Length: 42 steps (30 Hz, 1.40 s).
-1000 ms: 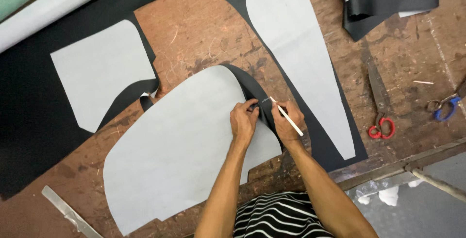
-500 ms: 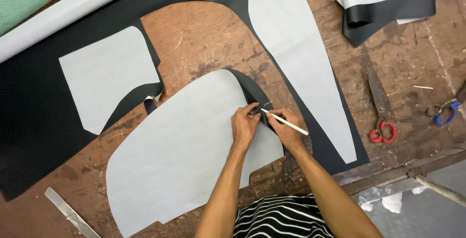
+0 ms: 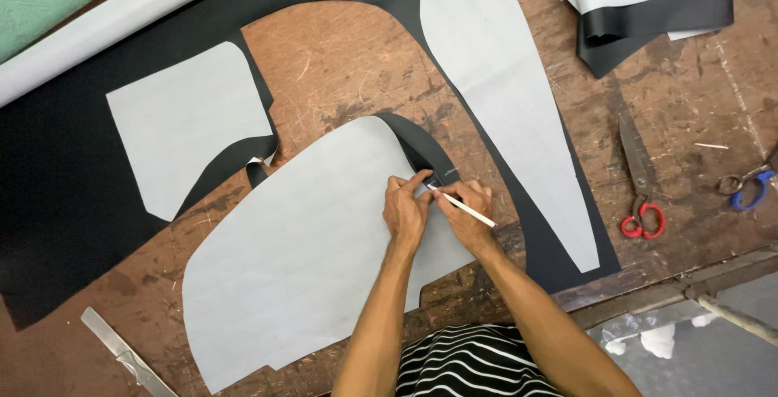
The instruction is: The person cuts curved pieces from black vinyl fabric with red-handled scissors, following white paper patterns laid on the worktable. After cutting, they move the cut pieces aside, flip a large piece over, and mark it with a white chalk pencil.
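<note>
While we are tracing along the upper right edge of the large grey pattern piece (image 3: 300, 259), our left hand (image 3: 408, 212) is pressing it flat, fingers spread and holding nothing, and our right hand (image 3: 468, 217) is pinching the white marking stick (image 3: 462, 207) with its tip at the pattern's edge. That pattern is lying near the counter's (image 3: 340, 65) front edge, its top right overlapping a curved strip of the black sheet (image 3: 57, 194), and there the stick is working. We are judging the marking as partly done: only a faint pale line is showing on the strip just beyond the stick's tip, and we cannot tell how much of the outline is drawn.

Two more grey pieces are resting on the black sheet, a squarish one (image 3: 186, 121) toward the left edge and a long tapered one (image 3: 502, 89) running toward the back edge. Red-handled scissors (image 3: 640, 178) are lying toward the right edge, blue-handled ones (image 3: 750, 182) right at it, folded material (image 3: 648, 0) is sitting at the back right corner, and a metal strip (image 3: 126, 352) at the front left corner. Nothing is blocking the hands.
</note>
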Each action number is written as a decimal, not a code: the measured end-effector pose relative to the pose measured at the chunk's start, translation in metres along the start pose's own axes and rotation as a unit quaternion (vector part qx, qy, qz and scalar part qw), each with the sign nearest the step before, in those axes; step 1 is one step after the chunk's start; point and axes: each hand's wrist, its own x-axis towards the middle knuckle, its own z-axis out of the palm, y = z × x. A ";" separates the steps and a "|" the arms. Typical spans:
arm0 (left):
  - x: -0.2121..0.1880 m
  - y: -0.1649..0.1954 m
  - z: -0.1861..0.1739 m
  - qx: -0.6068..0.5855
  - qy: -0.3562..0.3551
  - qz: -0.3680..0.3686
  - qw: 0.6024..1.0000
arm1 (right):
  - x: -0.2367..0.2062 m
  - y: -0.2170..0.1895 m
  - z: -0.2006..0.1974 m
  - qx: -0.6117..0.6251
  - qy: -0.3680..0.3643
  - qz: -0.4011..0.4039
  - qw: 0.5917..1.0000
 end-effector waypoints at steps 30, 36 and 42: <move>-0.014 0.017 0.017 -0.132 0.036 0.033 0.990 | -0.038 -0.006 -0.060 0.096 0.036 0.038 0.994; -0.051 0.025 -0.068 -0.196 0.055 0.107 0.973 | -0.035 -0.005 -0.069 0.063 0.064 -0.021 0.996; -0.133 -0.096 -0.297 -0.115 0.084 -0.006 0.990 | -0.050 -0.006 -0.046 0.058 0.023 -0.071 0.996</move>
